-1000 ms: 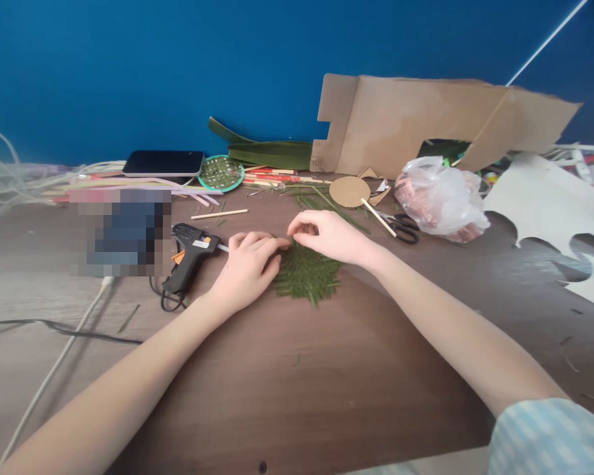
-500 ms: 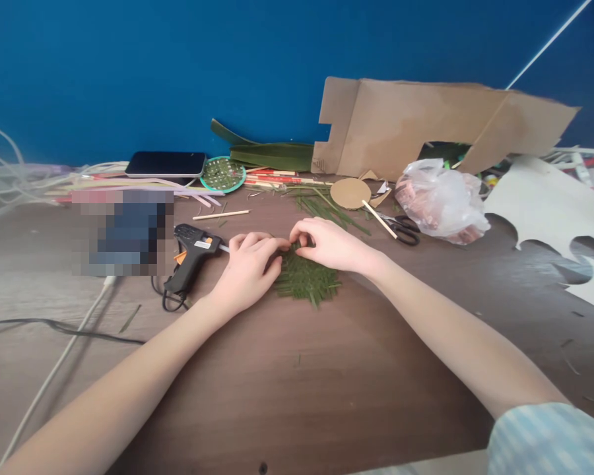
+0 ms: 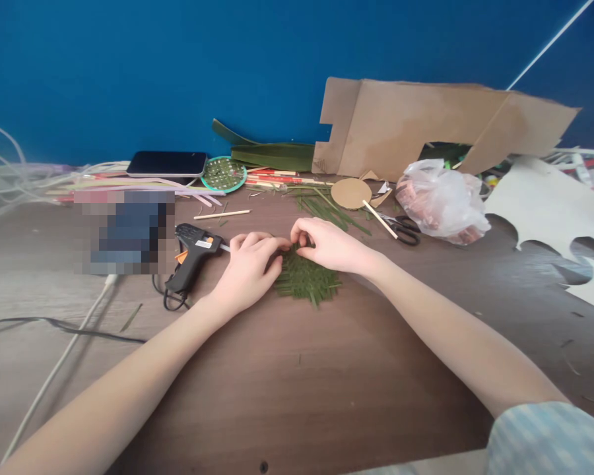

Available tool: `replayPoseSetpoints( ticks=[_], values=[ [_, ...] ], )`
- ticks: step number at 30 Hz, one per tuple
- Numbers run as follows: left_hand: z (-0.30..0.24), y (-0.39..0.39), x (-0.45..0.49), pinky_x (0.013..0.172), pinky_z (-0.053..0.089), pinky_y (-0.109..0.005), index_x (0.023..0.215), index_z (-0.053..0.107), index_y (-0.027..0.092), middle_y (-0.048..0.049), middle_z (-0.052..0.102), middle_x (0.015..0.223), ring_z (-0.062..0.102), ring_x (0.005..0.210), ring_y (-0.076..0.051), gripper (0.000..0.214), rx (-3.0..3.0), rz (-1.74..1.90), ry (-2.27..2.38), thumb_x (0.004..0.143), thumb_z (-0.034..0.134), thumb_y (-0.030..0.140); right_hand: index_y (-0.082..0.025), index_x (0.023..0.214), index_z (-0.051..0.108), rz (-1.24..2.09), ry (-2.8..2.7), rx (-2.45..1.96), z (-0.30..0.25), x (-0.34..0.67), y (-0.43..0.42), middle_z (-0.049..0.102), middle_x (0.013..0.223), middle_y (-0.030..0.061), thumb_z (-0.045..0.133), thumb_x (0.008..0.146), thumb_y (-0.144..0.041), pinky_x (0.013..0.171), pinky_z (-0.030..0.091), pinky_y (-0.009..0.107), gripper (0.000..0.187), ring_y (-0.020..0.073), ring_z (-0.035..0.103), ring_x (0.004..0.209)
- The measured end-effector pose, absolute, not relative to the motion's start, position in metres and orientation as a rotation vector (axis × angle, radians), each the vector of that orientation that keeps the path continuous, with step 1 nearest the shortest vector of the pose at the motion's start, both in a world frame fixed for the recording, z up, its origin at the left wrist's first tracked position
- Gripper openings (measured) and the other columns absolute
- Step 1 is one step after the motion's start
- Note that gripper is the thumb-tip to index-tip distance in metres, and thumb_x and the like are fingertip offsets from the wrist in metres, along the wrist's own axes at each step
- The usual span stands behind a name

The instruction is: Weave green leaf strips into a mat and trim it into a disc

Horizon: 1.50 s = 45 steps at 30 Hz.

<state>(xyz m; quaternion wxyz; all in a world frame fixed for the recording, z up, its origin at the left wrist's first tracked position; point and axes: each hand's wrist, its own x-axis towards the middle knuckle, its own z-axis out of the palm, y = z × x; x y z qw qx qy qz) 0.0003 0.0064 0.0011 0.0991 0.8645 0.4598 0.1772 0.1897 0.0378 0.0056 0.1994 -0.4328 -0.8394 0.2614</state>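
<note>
Leaf strips (image 3: 307, 280), green and crossing one another in a mat, lie flat on the table (image 3: 297, 396) right in front of me, and I've got both hands at their far left edge. My right hand (image 3: 329, 244) has its fingers curled towards the thumb there; whether that grip has a strip pinched, I can't tell from here. My left hand (image 3: 245, 267) lies palm down, index tip at the edge, thumb a little apart; how firmly it has hold, I can't see.

Just left of that hand, a glue gun (image 3: 193, 257) points its nozzle at my fingers. Past the hands, a short stick (image 3: 222, 215) on the left; on the right, a cardboard disc (image 3: 350, 194), then scissors (image 3: 406, 232) and a plastic bag (image 3: 440, 204). Farthest out, folded cardboard (image 3: 400, 119) stands by the blue wall (image 3: 272, 66).
</note>
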Motion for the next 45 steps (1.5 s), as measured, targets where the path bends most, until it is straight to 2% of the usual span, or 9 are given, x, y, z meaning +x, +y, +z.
replayPoseSetpoints(
  ticks=[10, 17, 22, 27, 31, 34, 40, 45],
  values=[
    [-0.001, 0.007, -0.001, 0.093, 0.028, -0.042, 0.107, 0.056, 0.021, -0.0052, 0.064, 0.100, 0.050, 0.102, -0.022, 0.027, 2.576, 0.527, 1.347, 0.085, 0.040, 0.018, -0.017, 0.073, 0.054, 0.724, -2.296, -1.137, 0.011, 0.190, 0.035, 0.056, 0.078, 0.0008, 0.051, 0.069, -0.005, 0.066, 0.038, 0.024, 0.012, 0.0121, 0.051, 0.072],
    [0.000, 0.005, -0.001, 0.094, 0.026, -0.041, 0.114, 0.048, 0.023, -0.0033, 0.064, 0.108, 0.050, 0.105, -0.022, 0.032, 2.582, 0.547, 1.321, 0.085, 0.039, 0.016, -0.017, 0.073, 0.054, 0.943, -2.174, -1.179, 0.020, 0.190, 0.032, 0.061, 0.073, -0.0008, 0.052, 0.070, -0.008, 0.062, 0.039, 0.023, 0.010, 0.0111, 0.054, 0.066],
    [-0.002, 0.003, -0.002, 0.095, 0.026, -0.040, 0.121, 0.040, 0.019, -0.0035, 0.066, 0.107, 0.050, 0.108, -0.022, 0.036, 2.578, 0.630, 1.308, 0.085, 0.040, 0.017, -0.019, 0.086, 0.047, 1.060, -2.060, -1.167, 0.018, 0.192, 0.033, 0.065, 0.079, 0.0006, 0.054, 0.071, -0.011, 0.064, 0.040, 0.025, 0.017, 0.0120, 0.057, 0.069],
    [-0.001, 0.003, -0.001, 0.095, 0.026, -0.042, 0.116, 0.047, 0.020, -0.0047, 0.065, 0.108, 0.050, 0.107, -0.023, 0.033, 2.605, 0.551, 1.327, 0.085, 0.039, 0.018, -0.021, 0.096, 0.048, 1.061, -2.028, -1.222, 0.017, 0.192, 0.034, 0.066, 0.076, -0.0016, 0.055, 0.077, -0.025, 0.063, 0.040, 0.026, 0.021, 0.0125, 0.056, 0.066],
    [0.001, 0.004, -0.001, 0.095, 0.026, -0.043, 0.112, 0.053, 0.022, -0.0050, 0.066, 0.107, 0.050, 0.108, -0.023, 0.030, 2.649, 0.505, 1.310, 0.085, 0.038, 0.018, -0.019, 0.084, 0.053, 1.055, -1.993, -1.259, 0.019, 0.190, 0.033, 0.066, 0.071, -0.0001, 0.052, 0.081, -0.032, 0.063, 0.041, 0.027, 0.014, 0.0128, 0.058, 0.065],
    [0.001, 0.003, -0.001, 0.095, 0.025, -0.043, 0.107, 0.055, 0.023, -0.0039, 0.066, 0.108, 0.049, 0.109, -0.023, 0.028, 2.661, 0.506, 1.296, 0.086, 0.037, 0.018, -0.018, 0.076, 0.055, 0.969, -1.990, -1.322, 0.021, 0.190, 0.034, 0.065, 0.067, 0.0000, 0.051, 0.080, -0.027, 0.063, 0.041, 0.026, 0.010, 0.0120, 0.056, 0.061],
    [0.000, 0.003, 0.000, 0.096, 0.025, -0.044, 0.106, 0.055, 0.023, -0.0039, 0.066, 0.108, 0.049, 0.109, -0.023, 0.027, 2.644, 0.494, 1.315, 0.086, 0.038, 0.018, -0.017, 0.069, 0.058, 0.725, -2.083, -1.411, 0.020, 0.193, 0.036, 0.066, 0.076, 0.0011, 0.056, 0.071, -0.017, 0.062, 0.038, 0.025, 0.003, 0.0118, 0.054, 0.064],
    [0.000, 0.003, 0.000, 0.096, 0.025, -0.044, 0.108, 0.053, 0.022, -0.0057, 0.065, 0.106, 0.049, 0.110, -0.023, 0.027, 2.634, 0.497, 1.335, 0.085, 0.038, 0.018, -0.018, 0.062, 0.055, 0.692, -2.145, -1.555, 0.019, 0.191, 0.035, 0.060, 0.061, -0.0010, 0.063, 0.071, -0.023, 0.056, 0.035, 0.025, 0.013, 0.0115, 0.052, 0.058]
  ],
)
